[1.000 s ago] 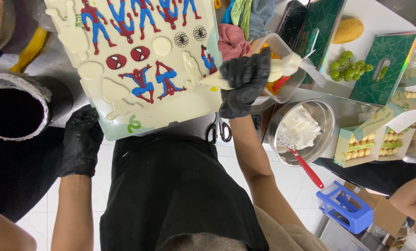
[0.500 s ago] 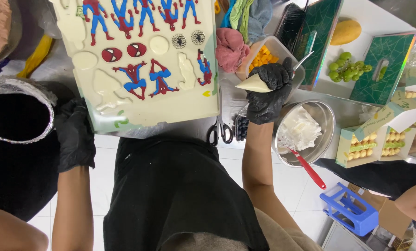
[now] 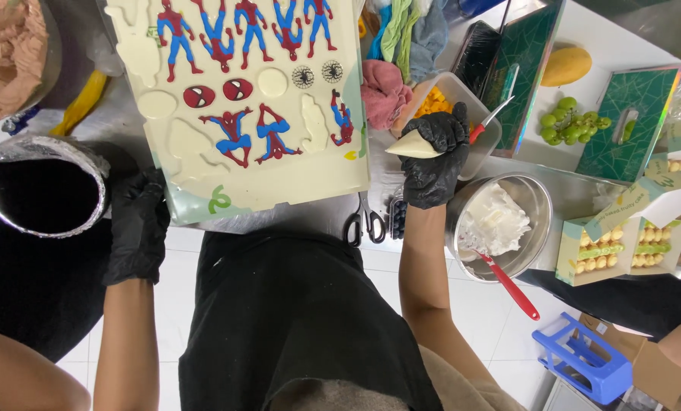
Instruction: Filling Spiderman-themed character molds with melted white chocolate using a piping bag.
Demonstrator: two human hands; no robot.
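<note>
A cream-filled piping bag sits right of centre in the upper half of the frame, its tip pointing left, with the black-gloved right hand clamped around its wide end. At centre left, the gloved left hand rests with fingers curled at the lower left corner of a pale mould sheet; whether it grips the edge cannot be told. The sheet fills the upper middle and carries red-and-blue figure shapes, round masks and spiders.

Just behind the right hand stands a clear tub of orange pieces. Below and right is a steel bowl of white cream with a red-handled spatula. Black scissors lie below the sheet's right corner. Far right: green patterned boxes, green grapes, and open boxes of small yellow pastries. A foil-rimmed dark pan sits at left.
</note>
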